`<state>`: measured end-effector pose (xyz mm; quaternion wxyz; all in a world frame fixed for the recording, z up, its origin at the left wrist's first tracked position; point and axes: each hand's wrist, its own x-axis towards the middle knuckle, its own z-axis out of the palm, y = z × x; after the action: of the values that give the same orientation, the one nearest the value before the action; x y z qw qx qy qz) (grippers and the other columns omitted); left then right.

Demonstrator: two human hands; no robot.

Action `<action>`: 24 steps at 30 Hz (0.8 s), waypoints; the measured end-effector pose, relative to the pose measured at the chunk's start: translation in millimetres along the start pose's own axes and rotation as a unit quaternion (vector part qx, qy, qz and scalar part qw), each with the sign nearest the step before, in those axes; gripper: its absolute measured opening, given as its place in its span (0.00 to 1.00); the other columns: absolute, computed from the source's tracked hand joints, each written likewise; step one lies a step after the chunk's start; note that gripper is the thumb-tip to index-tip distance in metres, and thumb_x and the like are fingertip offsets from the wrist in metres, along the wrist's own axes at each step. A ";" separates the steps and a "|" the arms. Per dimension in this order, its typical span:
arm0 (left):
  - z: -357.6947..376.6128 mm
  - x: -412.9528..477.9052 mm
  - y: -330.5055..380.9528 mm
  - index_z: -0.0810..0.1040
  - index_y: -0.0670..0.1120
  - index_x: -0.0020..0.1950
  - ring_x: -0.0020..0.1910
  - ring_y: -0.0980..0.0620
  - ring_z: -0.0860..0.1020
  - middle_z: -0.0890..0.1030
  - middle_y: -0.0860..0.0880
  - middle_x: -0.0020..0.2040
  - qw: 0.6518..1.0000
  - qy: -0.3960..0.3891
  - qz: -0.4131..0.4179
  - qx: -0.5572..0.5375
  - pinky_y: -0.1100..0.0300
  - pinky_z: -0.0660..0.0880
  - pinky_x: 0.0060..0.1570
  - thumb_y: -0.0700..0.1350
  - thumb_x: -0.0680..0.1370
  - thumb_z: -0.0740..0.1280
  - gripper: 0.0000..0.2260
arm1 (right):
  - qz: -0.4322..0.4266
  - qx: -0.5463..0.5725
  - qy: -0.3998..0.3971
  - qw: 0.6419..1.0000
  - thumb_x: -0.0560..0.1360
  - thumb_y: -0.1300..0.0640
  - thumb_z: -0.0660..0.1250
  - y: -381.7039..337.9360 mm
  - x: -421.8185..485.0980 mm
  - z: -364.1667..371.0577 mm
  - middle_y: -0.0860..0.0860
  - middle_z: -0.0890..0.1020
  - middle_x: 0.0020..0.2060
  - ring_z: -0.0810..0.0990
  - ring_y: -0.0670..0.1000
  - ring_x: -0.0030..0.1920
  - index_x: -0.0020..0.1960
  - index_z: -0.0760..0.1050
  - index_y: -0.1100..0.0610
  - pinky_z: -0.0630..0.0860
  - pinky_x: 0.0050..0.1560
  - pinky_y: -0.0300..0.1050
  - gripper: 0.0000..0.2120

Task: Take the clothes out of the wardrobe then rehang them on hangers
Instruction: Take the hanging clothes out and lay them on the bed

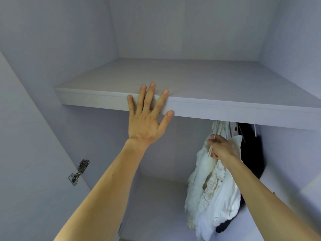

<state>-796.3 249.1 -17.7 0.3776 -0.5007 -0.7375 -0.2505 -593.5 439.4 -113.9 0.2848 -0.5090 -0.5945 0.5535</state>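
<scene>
Wardrobe interior, head view. The left grip (145, 119) lies flat with fingers straight and spread, pressed on the front edge of the shelf (225, 87); it holds nothing. The right grip (221, 147) is curled tight round the thin pale hanger (210, 151) of the white clothes (213, 193). These hang bunched below the shelf at the right of the compartment, just beside a dark garment (251, 153) on further hangers. The rail is hidden behind the shelf edge. A hinge (79, 173) sits on the left wall. Handling, as judged: the white clothes look light, soft and limp, with frilled edging that could snag. They will likely sag and swing, and offer no firm hold of their own. The hanger is the stiff part, so the hold belongs there, near the hook, lifting to clear the rail before drawing outward. Several pieces seem bunched together; whether the fist encloses one hanger or more cannot be told.
</scene>
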 end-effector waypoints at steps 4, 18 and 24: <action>1.1 0.7 0.4 0.41 0.61 0.80 0.80 0.49 0.38 0.47 0.48 0.82 1.000 -0.003 0.001 0.003 0.37 0.40 0.76 0.65 0.82 0.49 0.30 | -0.053 -0.008 -0.018 0.998 0.81 0.54 0.66 -6.3 -11.2 -2.1 0.49 0.81 0.53 0.76 0.49 0.44 0.57 0.79 0.48 0.71 0.38 0.40 0.07; -22.3 -1.5 -2.9 0.40 0.60 0.80 0.80 0.50 0.36 0.42 0.49 0.82 0.997 -0.078 0.014 0.006 0.38 0.38 0.76 0.63 0.83 0.48 0.29 | -0.077 -0.047 -0.186 0.978 0.82 0.57 0.63 5.7 -114.5 -5.9 0.42 0.84 0.55 0.77 0.32 0.33 0.61 0.78 0.47 0.67 0.27 0.28 0.11; -55.4 -30.8 -17.4 0.47 0.58 0.82 0.81 0.49 0.44 0.44 0.50 0.82 0.991 -0.116 -0.007 -0.066 0.42 0.46 0.77 0.56 0.83 0.56 0.30 | -0.079 -0.109 -0.271 0.953 0.83 0.59 0.62 28.2 -161.8 2.2 0.40 0.85 0.51 0.81 0.32 0.43 0.62 0.78 0.48 0.72 0.33 0.27 0.11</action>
<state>-788.9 184.3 -9.8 0.2535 -0.5453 -0.7617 -0.2412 -535.6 286.0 -104.8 0.0983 -0.3191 -0.7446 0.5780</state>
